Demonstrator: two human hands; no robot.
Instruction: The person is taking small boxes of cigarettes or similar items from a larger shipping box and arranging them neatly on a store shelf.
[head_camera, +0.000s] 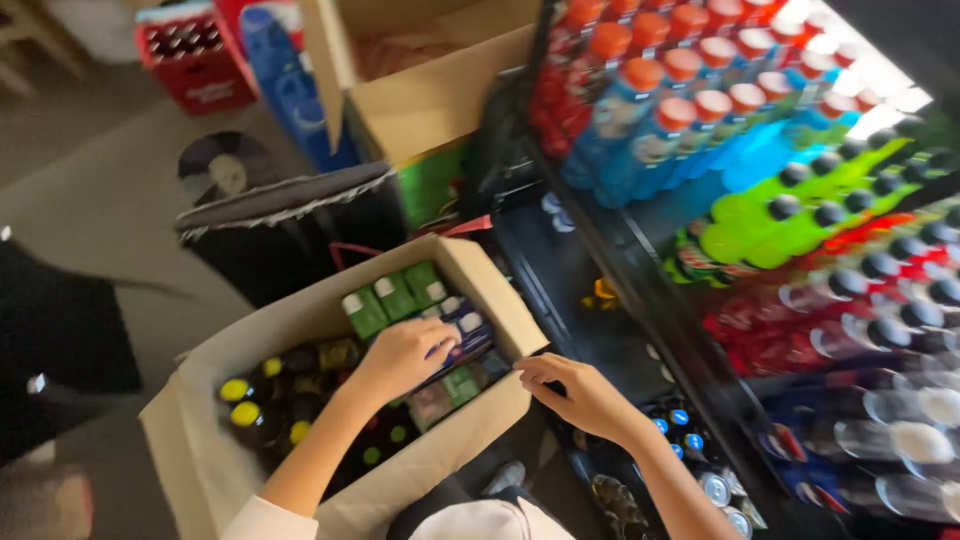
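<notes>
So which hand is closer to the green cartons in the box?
Left. The left hand is inside the cardboard box, just below the green cartons. The right hand rests at the box's near right edge, farther off.

Your left hand (400, 357) reaches into the open cardboard box (490, 290) in front of you and rests on the cartons (398, 296) packed at its far side; bottles (262, 405) lie in its near left part. Your right hand (580, 392) touches the box's right rim. To the right stands the drinks cooler (640, 270), with bottles in rows on its shelves. Behind the box sits a second cardboard box (430, 95), and a crate (195, 60) stands far left of it.
</notes>
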